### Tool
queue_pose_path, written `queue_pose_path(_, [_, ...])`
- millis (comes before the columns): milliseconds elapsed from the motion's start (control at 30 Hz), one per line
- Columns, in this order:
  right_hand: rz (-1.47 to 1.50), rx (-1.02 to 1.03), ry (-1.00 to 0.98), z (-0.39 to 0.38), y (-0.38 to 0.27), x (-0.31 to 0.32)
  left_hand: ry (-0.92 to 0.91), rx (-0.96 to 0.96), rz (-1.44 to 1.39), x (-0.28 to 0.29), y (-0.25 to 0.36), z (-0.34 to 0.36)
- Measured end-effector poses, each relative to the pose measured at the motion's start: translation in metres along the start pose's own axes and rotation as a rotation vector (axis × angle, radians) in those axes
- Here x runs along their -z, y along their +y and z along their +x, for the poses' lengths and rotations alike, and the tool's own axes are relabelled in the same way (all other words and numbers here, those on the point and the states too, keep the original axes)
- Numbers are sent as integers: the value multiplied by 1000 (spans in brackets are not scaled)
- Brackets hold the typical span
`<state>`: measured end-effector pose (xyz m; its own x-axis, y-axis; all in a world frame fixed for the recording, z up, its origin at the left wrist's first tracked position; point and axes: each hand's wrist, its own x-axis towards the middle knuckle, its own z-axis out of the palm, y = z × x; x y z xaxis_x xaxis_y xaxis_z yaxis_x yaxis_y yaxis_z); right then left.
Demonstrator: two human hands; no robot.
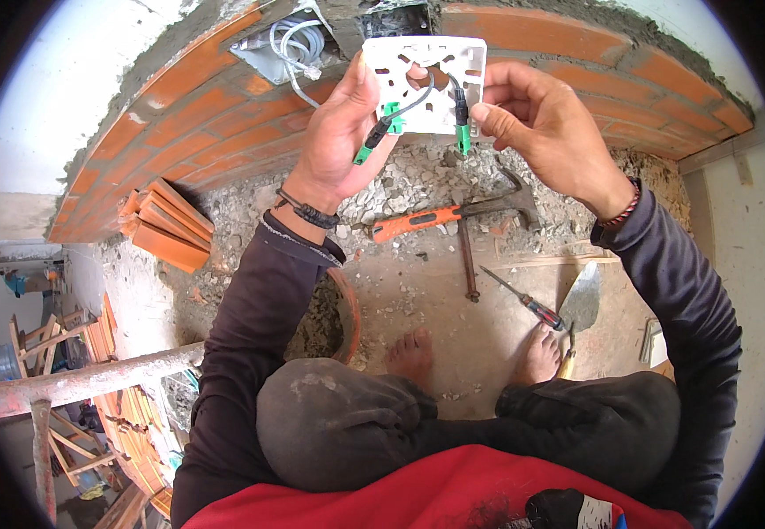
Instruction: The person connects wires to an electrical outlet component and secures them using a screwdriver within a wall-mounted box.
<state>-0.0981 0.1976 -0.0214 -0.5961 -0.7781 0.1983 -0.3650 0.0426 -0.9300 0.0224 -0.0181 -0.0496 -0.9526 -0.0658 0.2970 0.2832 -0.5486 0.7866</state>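
Observation:
My left hand point(338, 141) grips the left side of a white plastic box base point(428, 106), thumb along its edge. My right hand point(559, 141) pinches its right side. The base has slots and a central opening with fingertips showing through. A grey cable with a green-tipped connector point(371, 144) hangs across my left fingers; a second green-tipped connector point(462, 128) dangles from a dark cable over the base's lower edge. A green adapter point(391, 117) sits at the base's left. Behind the base are a recessed dark box point(400, 19) and a grey box point(257, 53) with coiled cable.
A brick wall point(559, 40) stands ahead, above rubble holding a hammer point(413, 222). A screwdriver point(532, 304), trowel point(583, 295) and steel bar point(466, 260) lie before my bare feet. Bricks point(171, 242) and a bucket point(345, 322) are left, with a scaffold tube point(100, 379) at lower left.

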Motion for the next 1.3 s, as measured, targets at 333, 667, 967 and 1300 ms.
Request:
queue_pose_path(333, [-105, 92, 59, 32, 14, 1, 313, -86, 482, -31, 13, -1])
queue_pose_path(667, [-203, 220, 125, 72, 30, -15, 535, -410, 880, -26, 13, -35])
queue_pose_path(967, [-185, 224, 151, 78, 39, -22, 715, -722, 1603, -26, -3, -47])
queue_pose_path(1300, [-168, 191, 126, 78, 36, -20, 638, -457, 1410, -28, -35, -4])
